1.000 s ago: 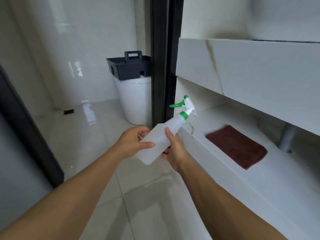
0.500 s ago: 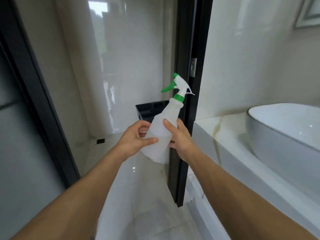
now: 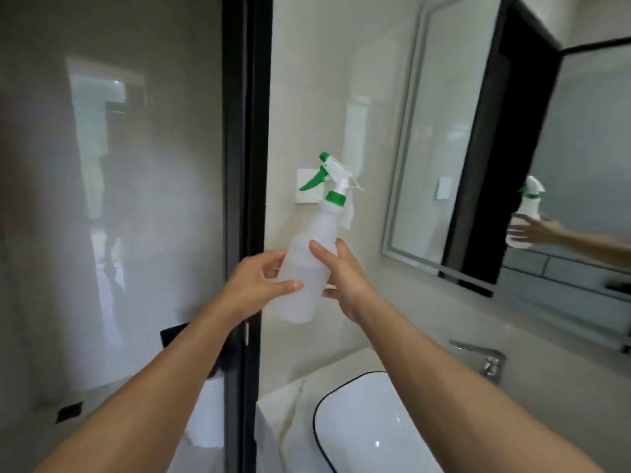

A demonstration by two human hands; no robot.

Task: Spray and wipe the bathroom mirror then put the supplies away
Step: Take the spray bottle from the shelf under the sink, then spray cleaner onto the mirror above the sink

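Note:
I hold a translucent white spray bottle [image 3: 307, 264] with a green trigger and collar, tilted with its nozzle up, in front of the wall. My left hand [image 3: 254, 286] grips its lower body from the left. My right hand [image 3: 341, 278] wraps it from the right. The framed bathroom mirror [image 3: 478, 138] hangs on the wall to the right and reflects the bottle and a hand. The brown cloth is out of view.
A white basin [image 3: 368, 428] with a dark rim sits on the counter below my right arm, a chrome tap [image 3: 485, 360] behind it. A black door frame [image 3: 246, 165] stands left of the bottle. A white wall switch [image 3: 307, 189] is behind the nozzle.
My view has risen from the lower shelf with the brown cloth up to the basin and mirror. The bottle stays in both hands and has come up higher.

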